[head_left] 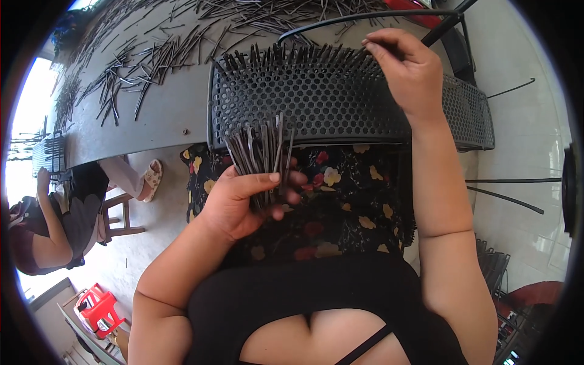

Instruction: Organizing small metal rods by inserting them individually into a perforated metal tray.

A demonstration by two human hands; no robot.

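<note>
My left hand (230, 204) is closed around a bundle of thin dark sticks (260, 147), held upright below the front edge of a black perforated metal rack (316, 106). One stick stands slightly apart from the bundle, by the fingers. Along the far side of the rack, a dense row of similar short sticks (286, 59) pokes up out of the holes. My right hand (413, 72) hovers at the right end of that row, thumb and fingertips pinched together. Whatever may be between those fingertips is too small to make out.
Loose sticks (161, 61) lie scattered over the grey table (158, 115). A curved black bar (371, 18) arches behind the rack. To the left another person (55, 213) sits beside a wooden stool (121, 214). A red plastic chair (100, 310) stands lower left. Flowered dark cloth (328, 201) covers my lap.
</note>
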